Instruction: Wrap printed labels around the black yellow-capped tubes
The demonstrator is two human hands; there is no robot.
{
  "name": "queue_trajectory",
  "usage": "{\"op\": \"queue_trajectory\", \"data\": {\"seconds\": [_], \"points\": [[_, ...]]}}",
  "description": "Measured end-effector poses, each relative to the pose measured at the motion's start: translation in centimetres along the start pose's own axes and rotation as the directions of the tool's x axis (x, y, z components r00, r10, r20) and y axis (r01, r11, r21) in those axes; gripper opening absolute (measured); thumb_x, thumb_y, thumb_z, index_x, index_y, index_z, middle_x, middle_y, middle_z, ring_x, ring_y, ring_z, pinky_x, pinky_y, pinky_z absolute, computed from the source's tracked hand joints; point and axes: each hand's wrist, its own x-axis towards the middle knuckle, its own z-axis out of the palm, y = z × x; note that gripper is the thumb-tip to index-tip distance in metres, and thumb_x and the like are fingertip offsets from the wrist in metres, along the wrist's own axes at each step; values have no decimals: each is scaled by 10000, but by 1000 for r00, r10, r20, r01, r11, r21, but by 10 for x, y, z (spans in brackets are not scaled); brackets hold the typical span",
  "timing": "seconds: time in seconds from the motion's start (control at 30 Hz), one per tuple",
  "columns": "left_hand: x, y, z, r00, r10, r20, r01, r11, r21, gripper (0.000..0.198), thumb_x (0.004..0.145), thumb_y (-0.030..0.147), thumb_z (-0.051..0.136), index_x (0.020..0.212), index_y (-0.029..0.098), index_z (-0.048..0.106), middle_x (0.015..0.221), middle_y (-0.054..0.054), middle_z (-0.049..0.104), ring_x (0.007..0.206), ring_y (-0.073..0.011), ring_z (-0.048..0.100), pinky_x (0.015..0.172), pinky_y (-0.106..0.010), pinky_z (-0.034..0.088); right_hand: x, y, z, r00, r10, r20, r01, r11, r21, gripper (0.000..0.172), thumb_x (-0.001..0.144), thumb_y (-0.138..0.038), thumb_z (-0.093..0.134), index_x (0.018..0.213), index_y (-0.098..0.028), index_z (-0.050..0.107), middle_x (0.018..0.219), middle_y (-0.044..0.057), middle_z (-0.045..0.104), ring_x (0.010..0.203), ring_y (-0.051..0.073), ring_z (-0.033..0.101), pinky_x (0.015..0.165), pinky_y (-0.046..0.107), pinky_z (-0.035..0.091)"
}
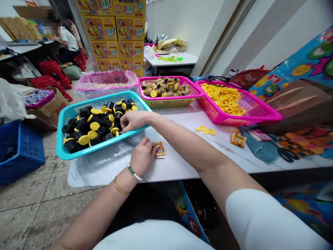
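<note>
Right hand (133,120), grip unclear, among black cylinders (90,129) in teal mesh basket (68,113); left hand (142,157), curled shut, touches glossy packet (159,150) beside it.

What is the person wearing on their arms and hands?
Left hand: a green-and-white bead bracelet and a thin gold bangle on the wrist. Right hand: no bracelet, just a white short sleeve up the arm.

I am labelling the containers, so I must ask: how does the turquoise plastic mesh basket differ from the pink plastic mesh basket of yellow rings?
The turquoise plastic mesh basket holds black cylinders with yellow caps; the pink plastic mesh basket holds flat yellow rings. The right hand reaches into the turquoise basket; no hand touches the pink one. Both are rectangular and stand on the white table.
</note>
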Motion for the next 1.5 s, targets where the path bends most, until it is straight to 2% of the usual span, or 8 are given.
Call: {"op": "queue_trajectory", "data": {"seconds": [0.17,0.37,0.73,0.9,1.13,1.23,1.37,1.5], "points": [[-36,-9,-30,953,55,-299,-84,993,-85,99,937,165,588,905,182,680,1085,-96,626,971,-192,651,848,-312,559,-18,-4,-4,991,27,-129,-25,1000,15,272,737,-167,747,1001,-115,710,798,0,641,726,130,541,660,240,419],[-111,-33,-78,946,-194,-259,140,966,-216,110,935,165,587,913,191,691,1099,-86,650,881,-151,691,683,-226,592,-117,-25,18,842,-74,-535,247,934,259,484,908,-233,587,1390,-220,560,881,5,533,753,140,523,685,284,465],[-105,-27,-81,916,-212,-342,120,955,-270,90,882,137,654,865,203,713,963,-54,714,889,-169,691,836,-314,574,-98,-60,117,944,93,-316,-185,944,-273,187,781,-160,634,968,-165,640,925,104,688,827,267,629,696,352,478],[-114,-35,-82,816,-502,-285,271,768,-580,159,802,140,710,950,195,720,1171,-80,623,841,-143,678,791,-305,592,-98,-42,117,733,13,-680,-12,1000,6,301,846,-177,603,1146,-204,600,1032,63,726,837,197,686,787,325,542],[-116,-35,-76,783,-595,-181,240,557,-795,232,733,114,747,952,188,728,1185,-66,606,834,-101,659,838,-273,583,-111,-50,135,619,-40,-785,-95,988,-126,291,901,-232,631,1189,-191,635,1088,116,736,952,254,694,832,384,556],[-116,-32,-72,765,-614,-193,205,517,-831,240,731,123,759,959,180,709,1184,-70,617,817,-104,669,823,-282,593,-126,-76,137,589,133,-797,-73,991,112,210,913,-296,655,1103,-209,672,962,78,732,807,203,672,717,326,548],[-116,-27,-66,774,-616,-144,212,467,-859,219,735,147,767,940,170,695,1130,-74,646,834,-133,687,809,-294,605,-125,-97,158,756,402,-517,2,788,616,246,971,-415,555,883,-202,640,732,18,667,596,146,596,520,247,473],[-119,-20,-74,780,-592,-200,243,582,-776,126,775,186,752,895,179,712,943,-40,668,746,-120,650,686,-233,567,-111,-98,176,699,503,-509,5,707,707,412,995,-471,488,670,-219,457,579,-46,444,508,112,421,471,234,365]]}}
